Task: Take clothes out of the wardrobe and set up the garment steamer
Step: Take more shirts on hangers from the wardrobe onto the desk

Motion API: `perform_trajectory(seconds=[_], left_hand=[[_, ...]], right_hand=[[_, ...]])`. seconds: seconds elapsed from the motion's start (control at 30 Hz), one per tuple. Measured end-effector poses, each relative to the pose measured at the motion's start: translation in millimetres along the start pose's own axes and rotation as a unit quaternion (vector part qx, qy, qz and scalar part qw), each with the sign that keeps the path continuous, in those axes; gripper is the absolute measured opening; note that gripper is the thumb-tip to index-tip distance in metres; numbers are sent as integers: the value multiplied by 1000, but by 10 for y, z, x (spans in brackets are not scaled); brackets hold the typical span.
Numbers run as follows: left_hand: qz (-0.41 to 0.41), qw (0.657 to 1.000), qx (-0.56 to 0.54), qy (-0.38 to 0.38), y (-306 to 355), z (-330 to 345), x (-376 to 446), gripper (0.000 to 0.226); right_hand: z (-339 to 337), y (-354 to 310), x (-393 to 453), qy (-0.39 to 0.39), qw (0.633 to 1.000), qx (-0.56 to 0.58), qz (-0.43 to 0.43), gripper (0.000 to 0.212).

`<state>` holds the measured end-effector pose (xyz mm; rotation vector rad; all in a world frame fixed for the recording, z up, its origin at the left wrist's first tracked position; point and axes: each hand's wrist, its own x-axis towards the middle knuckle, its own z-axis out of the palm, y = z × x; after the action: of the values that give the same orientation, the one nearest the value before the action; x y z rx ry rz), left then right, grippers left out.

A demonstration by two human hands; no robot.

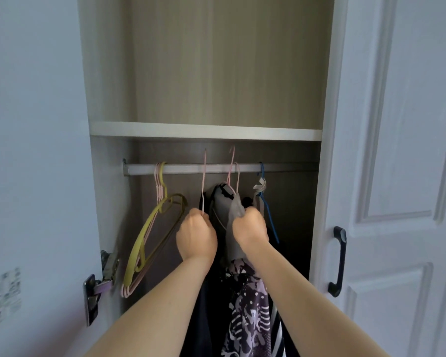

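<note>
In wardrobe [108,73]: hands [196,234] on hangered clothes [232,215]

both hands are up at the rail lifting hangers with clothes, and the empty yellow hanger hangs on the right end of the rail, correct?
Not quite: the head view shows the yellow hanger at the left end of the rail. The rest holds.

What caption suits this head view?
Both hands, left and right, grip hangered clothes below the wardrobe rail.
</note>
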<state>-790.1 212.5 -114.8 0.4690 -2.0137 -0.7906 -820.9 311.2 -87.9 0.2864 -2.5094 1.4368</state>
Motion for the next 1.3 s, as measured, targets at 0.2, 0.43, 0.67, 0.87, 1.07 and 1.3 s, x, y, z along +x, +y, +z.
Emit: perform_trajectory(seconds=[0.2,0.43,0.67,0.87,1.07,1.3], left_hand=[[-21,999,-38,-8,24,-120,-344,19],[-133,972,-191,-41,227,-426,-812,15],[-214,917,-325,-92,469,-874,-1412,14],[-270,861,-391,-180,495,-1402,-1932,16],[-304,765,-478,-306,532,-1849,-2463,22],[-265,757,-481,-353,526,-2309,-2886,14]], right_hand=[[-15,101,-403,-10,999,48,11,26],[-276,272,-947,-28,998,41,30,38],[-605,350,-1620,-36,997,27,55,23],[-929,342,-2332,-36,995,42,85,21],[-1178,320,-3040,-16,997,1,72,18],[-1432,296,-3915,-14,997,11,77,15]])
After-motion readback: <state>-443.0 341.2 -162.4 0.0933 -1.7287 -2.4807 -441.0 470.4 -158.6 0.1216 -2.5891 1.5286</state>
